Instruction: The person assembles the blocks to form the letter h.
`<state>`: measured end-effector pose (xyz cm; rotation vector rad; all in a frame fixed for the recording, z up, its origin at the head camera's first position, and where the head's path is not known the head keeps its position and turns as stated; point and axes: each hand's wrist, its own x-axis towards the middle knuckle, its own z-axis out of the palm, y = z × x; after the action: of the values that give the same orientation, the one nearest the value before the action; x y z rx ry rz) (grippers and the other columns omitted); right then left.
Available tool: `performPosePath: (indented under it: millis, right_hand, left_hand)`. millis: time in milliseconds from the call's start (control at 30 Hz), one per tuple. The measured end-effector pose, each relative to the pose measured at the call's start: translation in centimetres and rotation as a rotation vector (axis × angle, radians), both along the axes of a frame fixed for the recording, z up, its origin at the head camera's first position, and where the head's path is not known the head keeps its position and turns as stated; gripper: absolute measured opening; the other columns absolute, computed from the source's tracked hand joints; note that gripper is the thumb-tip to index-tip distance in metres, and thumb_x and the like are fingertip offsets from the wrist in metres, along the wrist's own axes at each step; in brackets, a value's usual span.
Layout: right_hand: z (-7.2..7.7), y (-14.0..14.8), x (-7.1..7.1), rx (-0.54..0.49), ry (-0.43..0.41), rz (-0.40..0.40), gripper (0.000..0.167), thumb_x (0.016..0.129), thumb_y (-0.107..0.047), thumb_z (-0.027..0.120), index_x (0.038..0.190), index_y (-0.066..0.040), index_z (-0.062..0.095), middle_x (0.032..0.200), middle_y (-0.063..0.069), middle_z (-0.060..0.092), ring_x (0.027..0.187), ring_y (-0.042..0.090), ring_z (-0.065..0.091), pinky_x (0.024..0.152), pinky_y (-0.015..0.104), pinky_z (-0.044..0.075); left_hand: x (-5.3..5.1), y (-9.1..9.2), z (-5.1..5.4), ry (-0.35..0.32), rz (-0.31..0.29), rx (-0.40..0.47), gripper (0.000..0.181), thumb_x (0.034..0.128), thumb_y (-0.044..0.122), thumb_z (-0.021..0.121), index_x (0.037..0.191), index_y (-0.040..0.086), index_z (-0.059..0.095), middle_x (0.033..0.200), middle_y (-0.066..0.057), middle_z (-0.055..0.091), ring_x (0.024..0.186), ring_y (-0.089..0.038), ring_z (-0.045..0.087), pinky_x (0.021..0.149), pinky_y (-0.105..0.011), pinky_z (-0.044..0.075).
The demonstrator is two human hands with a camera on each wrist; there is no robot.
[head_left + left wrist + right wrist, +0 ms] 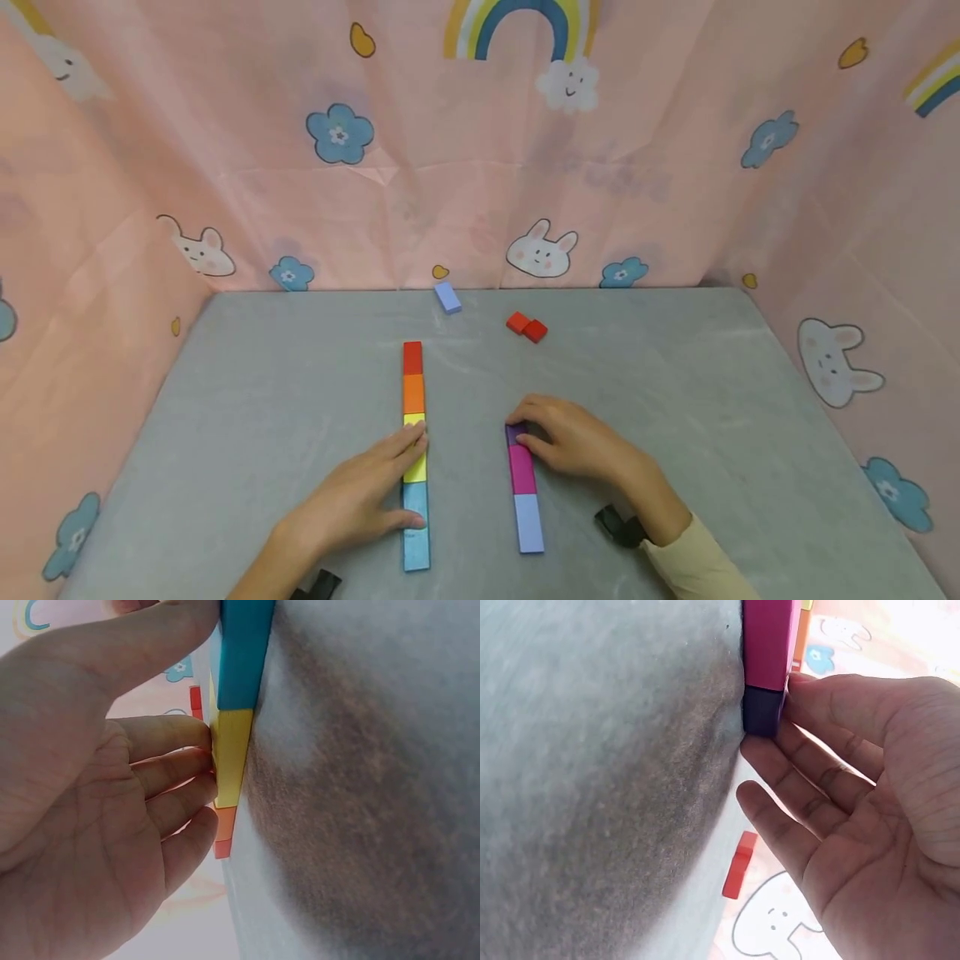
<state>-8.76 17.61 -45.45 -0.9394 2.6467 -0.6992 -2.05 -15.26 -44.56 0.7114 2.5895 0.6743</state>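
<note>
A long row of blocks runs front to back: a red block (412,358), an orange block (413,393), a yellow block (415,471) and blue blocks (416,546). The left hand (348,500) rests along it, fingertips on the yellow block (233,757), thumb on the blue part (244,656). To the right, a shorter row has a purple block (514,433), a magenta block (522,471) and a light blue block (529,525). The right hand (581,437) pinches the purple block (763,712) at the row's far end between thumb and fingers.
Near the table's back edge lies a loose light blue block (447,298). Two small red blocks (527,327) touch each other right of it. A patterned pink curtain (450,192) stands behind the grey table (300,358) and at both sides.
</note>
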Motion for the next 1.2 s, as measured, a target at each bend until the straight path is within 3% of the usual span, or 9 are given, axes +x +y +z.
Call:
performPosePath:
  millis: [400, 800, 1033, 1200]
  right_hand:
    - [0.3, -0.4, 0.0, 0.024, -0.006, 0.006, 0.025, 0.101, -0.014, 0.071, 0.125, -0.012, 0.075, 0.12, -0.001, 0.075, 0.113, 0.017, 0.069, 0.103, 0.046, 0.06]
    - [0.6, -0.1, 0.5, 0.035, 0.013, -0.038, 0.029, 0.101, -0.019, 0.072, 0.129, -0.012, 0.074, 0.12, -0.002, 0.073, 0.11, 0.014, 0.069, 0.101, 0.042, 0.062]
    - [0.8, -1.0, 1.3, 0.079, 0.029, 0.003, 0.035, 0.1, -0.022, 0.073, 0.133, -0.009, 0.073, 0.129, 0.001, 0.072, 0.119, 0.018, 0.069, 0.104, 0.043, 0.06]
    - [1.2, -0.5, 1.3, 0.068, 0.052, -0.031, 0.035, 0.1, -0.022, 0.073, 0.132, -0.008, 0.074, 0.131, 0.002, 0.071, 0.123, 0.02, 0.068, 0.107, 0.043, 0.059]
  left_hand:
    - [0.1, -0.3, 0.0, -0.005, 0.007, 0.001, 0.097, 0.0853, 0.039, 0.088, 0.163, 0.006, 0.04, 0.177, -0.005, 0.028, 0.162, -0.03, 0.034, 0.124, -0.055, 0.043]
    - [-0.1, 0.1, 0.0, 0.002, -0.004, 0.01, 0.097, 0.0851, 0.039, 0.089, 0.162, 0.006, 0.041, 0.176, -0.004, 0.03, 0.161, -0.031, 0.035, 0.124, -0.055, 0.043]
    - [0.7, -0.4, -0.5, -0.003, 0.013, -0.02, 0.097, 0.0834, 0.045, 0.088, 0.161, 0.007, 0.044, 0.175, -0.004, 0.032, 0.16, -0.032, 0.038, 0.122, -0.056, 0.044]
    - [0.0, 0.0, -0.5, 0.008, 0.002, -0.008, 0.097, 0.084, 0.046, 0.087, 0.162, 0.008, 0.043, 0.176, -0.003, 0.031, 0.16, -0.03, 0.037, 0.122, -0.056, 0.044]
